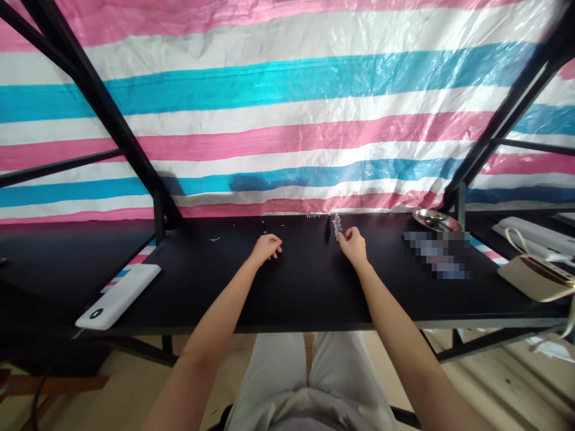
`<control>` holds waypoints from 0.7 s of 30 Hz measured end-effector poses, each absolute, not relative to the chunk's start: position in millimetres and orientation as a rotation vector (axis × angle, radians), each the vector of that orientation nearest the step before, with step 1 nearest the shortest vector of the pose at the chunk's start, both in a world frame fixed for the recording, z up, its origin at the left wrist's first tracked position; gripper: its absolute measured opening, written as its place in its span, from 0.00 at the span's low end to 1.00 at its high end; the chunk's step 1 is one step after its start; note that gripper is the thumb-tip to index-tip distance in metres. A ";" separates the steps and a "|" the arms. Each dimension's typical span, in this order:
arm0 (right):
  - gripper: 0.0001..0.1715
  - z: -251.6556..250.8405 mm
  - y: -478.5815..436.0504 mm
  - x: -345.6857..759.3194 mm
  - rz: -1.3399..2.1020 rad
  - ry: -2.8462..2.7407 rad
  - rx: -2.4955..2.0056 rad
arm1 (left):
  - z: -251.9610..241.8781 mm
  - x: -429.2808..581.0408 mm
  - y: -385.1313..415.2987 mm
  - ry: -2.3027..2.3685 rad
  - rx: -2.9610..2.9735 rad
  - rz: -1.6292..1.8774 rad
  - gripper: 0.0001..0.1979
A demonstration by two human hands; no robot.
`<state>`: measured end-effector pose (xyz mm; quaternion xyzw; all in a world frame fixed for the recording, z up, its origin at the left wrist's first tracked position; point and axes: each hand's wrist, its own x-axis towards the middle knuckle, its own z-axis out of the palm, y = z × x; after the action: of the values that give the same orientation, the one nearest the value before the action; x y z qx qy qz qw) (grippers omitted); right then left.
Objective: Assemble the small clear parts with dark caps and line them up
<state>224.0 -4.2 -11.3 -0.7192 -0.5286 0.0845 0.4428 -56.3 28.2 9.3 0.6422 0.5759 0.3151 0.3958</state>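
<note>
Shiny metal dish (436, 221), smooth matt table (309, 287), glossy plastic sheeting (287, 84)

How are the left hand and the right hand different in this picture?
The right hand seems to pinch the near end of a bumpy silvery strip; the left hand shows nothing in its grip. The left hand has a small dark thing just beyond it, while the right hand has the strip. The left hand's fingers point rightward; the right hand's thumb points leftward. Both hands are bare.

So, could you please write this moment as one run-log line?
left hand: loosely curled | right hand: pinching clear knobbly strip | black tabletop: metal dish far right
</note>
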 end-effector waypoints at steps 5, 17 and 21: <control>0.11 -9.5 -7.8 220.5 0.143 -1.284 -1.766 | 24.0 -89.0 41.0 1.624 1.349 0.820 0.17; 0.10 -9.5 -8.9 220.8 0.149 -1.259 -1.764 | 22.1 -89.7 91.3 1.868 1.460 0.732 0.44; 0.09 -9.0 -8.1 220.8 0.147 -1.259 -1.756 | 22.9 -88.7 96.8 1.970 1.526 0.763 0.33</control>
<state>220.8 -8.1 -9.0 -0.7162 -0.5137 0.0599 0.4687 -88.7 96.8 22.9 0.5646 0.7291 0.2824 0.2645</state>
